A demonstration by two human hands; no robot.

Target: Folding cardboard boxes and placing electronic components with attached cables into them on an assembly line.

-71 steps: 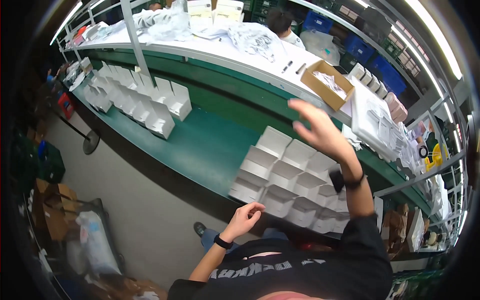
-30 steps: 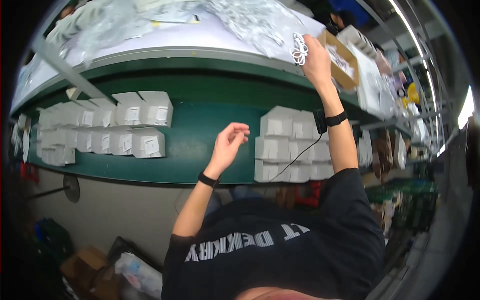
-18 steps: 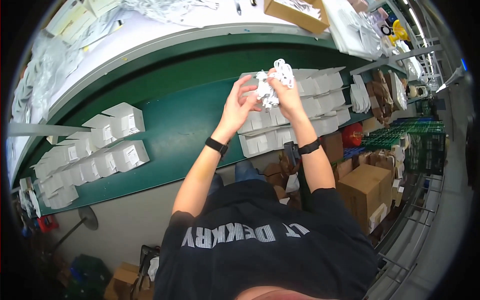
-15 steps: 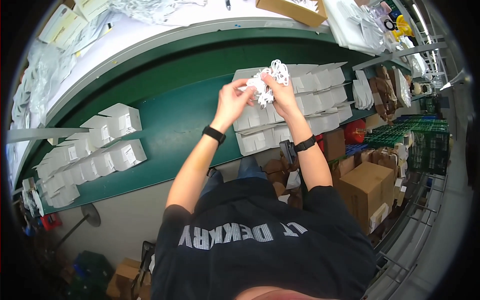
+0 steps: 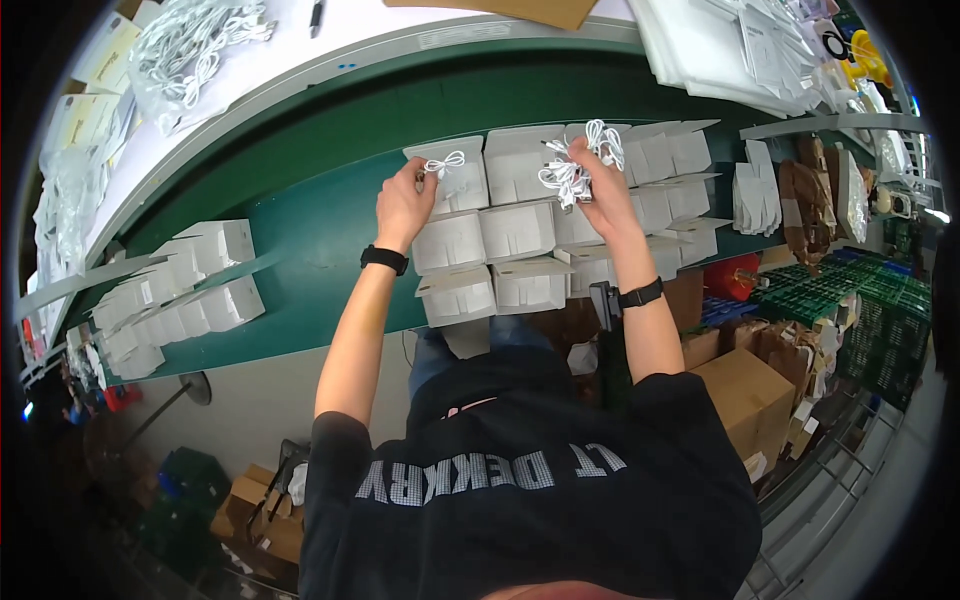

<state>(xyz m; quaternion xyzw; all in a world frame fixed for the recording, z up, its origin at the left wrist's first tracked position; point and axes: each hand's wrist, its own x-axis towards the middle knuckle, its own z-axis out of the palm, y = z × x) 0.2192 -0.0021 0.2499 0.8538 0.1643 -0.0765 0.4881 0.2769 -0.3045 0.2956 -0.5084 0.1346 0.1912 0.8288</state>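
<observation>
1. Head view: your left hand is pinched nearly closed on one looped white cable, over the back-left open white box on the green counter.
2. Your right hand is curled around a cable bunch, above the box rows.
3. Versus 0.5 s ago: hands, then together at the bunch, now apart; single cable separated.

Brown carton near green crates; pen on white tabletop.
</observation>
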